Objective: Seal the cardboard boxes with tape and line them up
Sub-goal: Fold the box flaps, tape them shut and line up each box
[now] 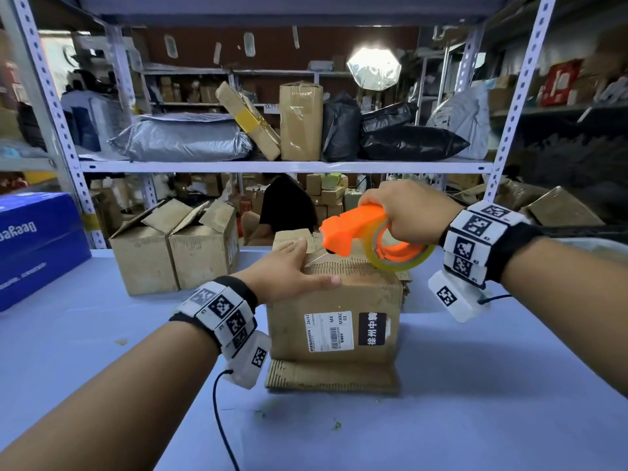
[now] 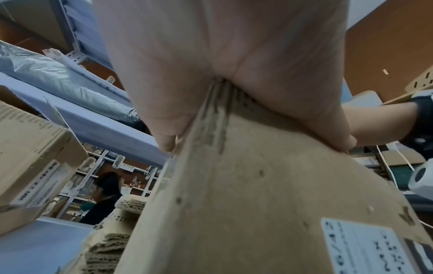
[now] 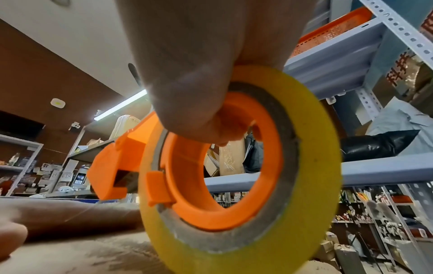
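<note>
L hand (image 1: 289, 270) lies flat, fingers straight, pressing the box (image 1: 334, 311) top. R hand (image 1: 413, 215) grips the tape dispenser (image 1: 360, 232), its nose just beside L fingertips.

Grey metal shelving (image 1: 272, 166), brown wall (image 1: 272, 45)

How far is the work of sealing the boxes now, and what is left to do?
Done: nothing looks sealed yet. In hand: the left hand presses flat on the top of the near box, while the right hand grips the orange tape dispenser at the top seam; a short strip runs to the left fingers. Left: the two boxes behind have open flaps, then lining up.
</note>
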The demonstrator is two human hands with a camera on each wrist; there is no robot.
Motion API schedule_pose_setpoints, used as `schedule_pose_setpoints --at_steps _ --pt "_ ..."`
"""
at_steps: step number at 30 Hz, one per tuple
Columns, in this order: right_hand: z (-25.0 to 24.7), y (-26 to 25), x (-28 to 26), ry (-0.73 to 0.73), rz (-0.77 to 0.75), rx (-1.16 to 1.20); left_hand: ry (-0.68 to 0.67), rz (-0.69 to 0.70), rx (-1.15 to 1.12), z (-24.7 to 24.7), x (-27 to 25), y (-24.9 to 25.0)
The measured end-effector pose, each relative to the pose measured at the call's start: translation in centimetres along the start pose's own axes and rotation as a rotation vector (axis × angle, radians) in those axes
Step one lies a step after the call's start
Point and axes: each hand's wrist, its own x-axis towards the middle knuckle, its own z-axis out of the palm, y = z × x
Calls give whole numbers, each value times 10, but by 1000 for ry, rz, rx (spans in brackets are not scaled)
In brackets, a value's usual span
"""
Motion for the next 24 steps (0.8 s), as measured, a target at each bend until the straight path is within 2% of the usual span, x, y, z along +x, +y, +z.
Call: schedule_pose_setpoints --at_steps 10,17,24 --pt "-2 7 0 -60 -67 -124 -60 -13 45 -2 -4 4" --pt "-7 14 -10 -83 -38 -122 -83 4 67 -4 -3 5" --pt "14 66 -57 -126 78 -51 -78 17 127 -3 -1 5"
